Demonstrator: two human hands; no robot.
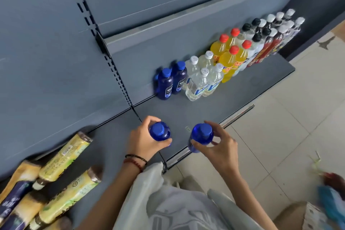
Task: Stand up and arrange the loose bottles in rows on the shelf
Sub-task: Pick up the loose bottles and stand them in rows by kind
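Two at once here; my left hand [143, 140] is curled round the shoulder of one blue bottle [159, 131], thumb underneath in this view, fingers over the far side; my right hand [222, 145] pinches the second blue bottle [202, 134] at the neck end, thumb and fingers wrapped about it. Both are upright, caps towards me, low over the near part of the shelf [242, 84]; whether their bases touch it I cannot tell.

The target is the blue pair [170, 80] standing against the back panel, well apart from my hands; clear bottles [199, 80] stand just beside them, yellow bottles [229, 56] further right.

Risks, as I judge them: the right-hand bottle sits close to the front rail [237, 115], so a loose pinch could drop it onto the floor [280, 127]; a high grip lets the body swing, so it could land tilted and topple; pushing both in together, my knuckles may clip the clear bottles, and those rows are packed tight enough to fall like dominoes; a crooked set-down spoils the line. More loose bottles [65, 157] lie on their sides at my left; a careless elbow could roll them.
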